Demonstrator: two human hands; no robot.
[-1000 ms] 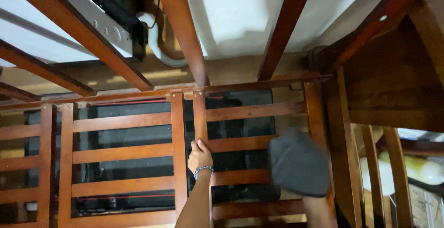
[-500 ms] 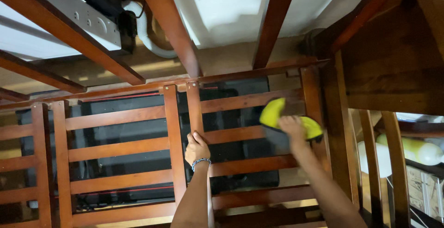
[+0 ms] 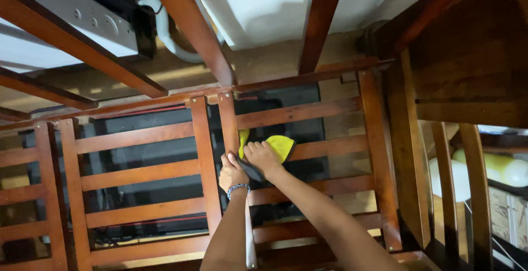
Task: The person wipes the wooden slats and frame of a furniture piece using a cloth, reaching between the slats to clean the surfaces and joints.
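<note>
Since half a second ago the right hand (image 3: pixel 263 156) has swept leftward along the wooden slatted frame (image 3: pixel 300 112), carrying the yellow and dark cloth (image 3: pixel 278 146) from the right end of a horizontal slat to the upright post (image 3: pixel 229 128) near the frame's middle. That hand now lies palm-down on the cloth, fingers curled over it and pressing it against the slat just right of the post; a yellow fold shows above and to the right of the knuckles, a thinner yellow strip sits against the post, and a dark edge of the cloth peeks out below the wrist. The left hand (image 3: pixel 233 173), with a beaded bracelet (image 3: pixel 238 188) at its wrist, has stayed where it was: fingers closed round the lower part of the same post, gripping it, just beside the right hand and nearly touching it. Behind the slats a dark panel (image 3: pixel 148 155) fills the gaps. Above the frame's top edge run reddish wooden beams (image 3: pixel 190 26), and a white hose (image 3: pixel 168 34) curves near the upper left corner. Pale yellow and white balloons (image 3: pixel 498 169) show past the frame's right edge.
</note>
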